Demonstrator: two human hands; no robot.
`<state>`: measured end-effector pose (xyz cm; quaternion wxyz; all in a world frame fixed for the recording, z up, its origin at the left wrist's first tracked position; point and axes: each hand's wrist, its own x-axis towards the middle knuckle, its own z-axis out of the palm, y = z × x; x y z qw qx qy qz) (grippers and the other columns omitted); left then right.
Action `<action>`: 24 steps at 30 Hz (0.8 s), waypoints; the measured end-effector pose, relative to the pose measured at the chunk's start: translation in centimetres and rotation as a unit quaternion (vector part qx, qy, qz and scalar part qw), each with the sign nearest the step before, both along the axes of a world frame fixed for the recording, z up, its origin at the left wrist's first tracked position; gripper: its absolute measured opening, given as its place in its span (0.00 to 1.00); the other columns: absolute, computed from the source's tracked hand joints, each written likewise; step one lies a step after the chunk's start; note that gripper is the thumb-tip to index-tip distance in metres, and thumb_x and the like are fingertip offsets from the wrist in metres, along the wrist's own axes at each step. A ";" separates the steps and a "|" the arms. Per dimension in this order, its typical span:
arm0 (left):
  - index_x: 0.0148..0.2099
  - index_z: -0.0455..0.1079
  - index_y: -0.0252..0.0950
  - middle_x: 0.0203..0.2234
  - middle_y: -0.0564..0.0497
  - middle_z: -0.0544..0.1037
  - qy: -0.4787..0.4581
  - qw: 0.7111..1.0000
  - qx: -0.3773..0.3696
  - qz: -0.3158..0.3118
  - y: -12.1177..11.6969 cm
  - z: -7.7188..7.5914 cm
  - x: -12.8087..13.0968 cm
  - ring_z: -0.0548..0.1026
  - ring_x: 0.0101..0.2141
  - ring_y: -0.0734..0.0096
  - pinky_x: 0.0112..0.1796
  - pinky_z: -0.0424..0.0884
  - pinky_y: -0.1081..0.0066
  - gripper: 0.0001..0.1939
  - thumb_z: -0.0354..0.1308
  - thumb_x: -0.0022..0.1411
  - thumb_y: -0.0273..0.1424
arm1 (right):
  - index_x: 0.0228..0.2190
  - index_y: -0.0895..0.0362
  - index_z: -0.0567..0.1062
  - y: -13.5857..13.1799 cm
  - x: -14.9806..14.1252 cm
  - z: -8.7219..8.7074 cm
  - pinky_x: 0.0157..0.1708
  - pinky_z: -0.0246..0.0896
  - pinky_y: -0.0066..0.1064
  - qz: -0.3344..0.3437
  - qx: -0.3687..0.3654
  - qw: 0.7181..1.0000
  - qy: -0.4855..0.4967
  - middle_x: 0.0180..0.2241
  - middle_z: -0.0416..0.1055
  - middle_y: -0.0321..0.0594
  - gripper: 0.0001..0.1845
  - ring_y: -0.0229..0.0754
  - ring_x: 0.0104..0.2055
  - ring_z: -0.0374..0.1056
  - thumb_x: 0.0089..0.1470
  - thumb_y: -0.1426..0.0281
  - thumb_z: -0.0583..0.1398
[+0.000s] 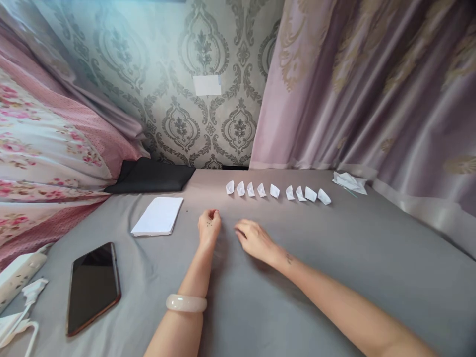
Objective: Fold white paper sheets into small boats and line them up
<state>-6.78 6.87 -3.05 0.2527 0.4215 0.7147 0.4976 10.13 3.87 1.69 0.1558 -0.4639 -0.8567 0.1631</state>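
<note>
My left hand [209,226] rests on the grey cloth near the middle, wearing a pale bangle on its forearm. Its fingers are curled closed and nothing shows in them. To its right, my right hand [256,240] lies apart from it, loosely bent, with a gap between thumb and fingers and no object visible there. Beyond both hands stands a row of several small folded white paper pieces [261,190], which neither hand touches. Left of my left hand lies a stack of white paper [159,216].
A phone [93,287] lies at the left, beside a power strip [22,277] with a white plug and cable. A folded black cloth [152,175] sits at the back left. Crumpled white paper [349,182] lies at the back right, near the curtain [334,99].
</note>
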 end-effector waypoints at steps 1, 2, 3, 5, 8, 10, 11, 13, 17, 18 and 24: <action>0.37 0.74 0.34 0.31 0.43 0.79 0.014 1.000 -0.004 -0.003 -0.1 0.2 0.0 0.77 0.36 0.59 0.39 0.70 0.65 0.13 0.52 0.56 0.35 | 0.39 0.55 0.77 -1.5 1.2 0.1 0.48 0.58 0.27 0.026 0.003 1.000 0.000 0.42 0.75 0.40 0.11 0.39 0.48 0.68 0.59 0.72 0.55; 0.36 0.74 0.35 0.31 0.43 0.79 0.029 1.000 -0.008 -0.006 -0.3 0.3 0.0 0.77 0.36 0.58 0.39 0.70 0.64 0.12 0.52 0.56 0.35 | 0.38 0.55 0.77 -2.8 2.3 0.2 0.49 0.59 0.29 0.064 0.013 0.998 0.005 0.44 0.74 0.42 0.11 0.40 0.49 0.67 0.59 0.72 0.54; 0.35 0.74 0.35 0.31 0.43 0.79 0.043 0.999 -0.012 -0.010 -0.4 0.5 0.0 0.77 0.36 0.57 0.40 0.69 0.64 0.12 0.52 0.56 0.34 | 0.37 0.56 0.77 -4.1 3.3 0.3 0.50 0.59 0.30 0.091 0.017 0.996 0.008 0.44 0.73 0.42 0.11 0.41 0.49 0.66 0.60 0.71 0.54; 0.35 0.74 0.36 0.30 0.43 0.79 0.075 0.997 -0.020 -0.020 -0.7 0.9 0.2 0.76 0.37 0.56 0.41 0.68 0.64 0.11 0.51 0.56 0.33 | 0.37 0.56 0.77 -6.3 5.1 0.5 0.50 0.60 0.33 0.105 0.011 0.994 0.013 0.46 0.72 0.43 0.10 0.42 0.50 0.66 0.60 0.68 0.55; 0.33 0.75 0.36 0.31 0.42 0.79 0.129 0.991 -0.032 -0.035 -1.2 1.6 0.7 0.76 0.39 0.54 0.43 0.68 0.63 0.11 0.51 0.55 0.31 | 0.38 0.55 0.77 -8.6 6.9 0.5 0.51 0.60 0.35 0.112 -0.001 0.993 0.022 0.50 0.70 0.43 0.10 0.44 0.52 0.65 0.58 0.65 0.58; 0.31 0.75 0.36 0.33 0.41 0.79 0.163 0.984 -0.039 -0.051 -1.4 2.1 0.9 0.75 0.42 0.54 0.45 0.67 0.64 0.10 0.52 0.53 0.29 | 0.41 0.55 0.76 -9.3 7.6 0.1 0.54 0.58 0.37 0.116 0.000 0.992 0.039 0.52 0.69 0.44 0.13 0.45 0.54 0.63 0.58 0.64 0.57; 0.31 0.76 0.36 0.34 0.42 0.79 0.178 0.981 -0.045 -0.062 -1.6 2.4 0.9 0.75 0.42 0.55 0.45 0.67 0.65 0.10 0.52 0.52 0.28 | 0.44 0.56 0.76 -9.6 7.8 -0.2 0.55 0.57 0.37 0.114 0.003 0.992 0.049 0.54 0.68 0.44 0.15 0.45 0.56 0.62 0.59 0.63 0.56; 0.31 0.76 0.36 0.32 0.44 0.80 0.199 0.974 -0.063 -0.093 -1.9 3.0 0.6 0.76 0.40 0.58 0.42 0.68 0.68 0.10 0.53 0.51 0.28 | 0.47 0.56 0.74 -9.8 8.0 -0.9 0.57 0.55 0.39 0.105 0.007 0.992 0.070 0.55 0.67 0.45 0.18 0.45 0.58 0.60 0.60 0.62 0.55; 0.36 0.77 0.35 0.29 0.47 0.81 0.231 0.962 -0.098 -0.103 -2.5 4.3 -2.0 0.77 0.34 0.62 0.36 0.70 0.71 0.13 0.53 0.52 0.32 | 0.48 0.57 0.74 -9.9 8.2 -1.9 0.57 0.56 0.39 0.097 0.011 0.991 0.090 0.55 0.68 0.45 0.19 0.46 0.58 0.61 0.61 0.61 0.54; 0.38 0.77 0.35 0.30 0.47 0.81 0.245 0.960 -0.103 -0.086 -2.6 4.7 -3.0 0.77 0.35 0.61 0.37 0.70 0.71 0.15 0.52 0.52 0.32 | 0.48 0.57 0.75 -9.9 8.2 -2.0 0.57 0.56 0.39 0.096 0.013 0.991 0.091 0.55 0.68 0.45 0.19 0.46 0.58 0.61 0.61 0.61 0.54; 0.44 0.74 0.31 0.37 0.40 0.80 0.333 0.931 -0.147 0.021 -3.9 6.2 -10.8 0.76 0.41 0.53 0.39 0.69 0.65 0.18 0.50 0.53 0.28 | 0.48 0.57 0.75 -9.9 8.2 -2.3 0.57 0.55 0.38 0.095 0.029 0.990 0.096 0.54 0.68 0.45 0.19 0.45 0.58 0.61 0.61 0.62 0.53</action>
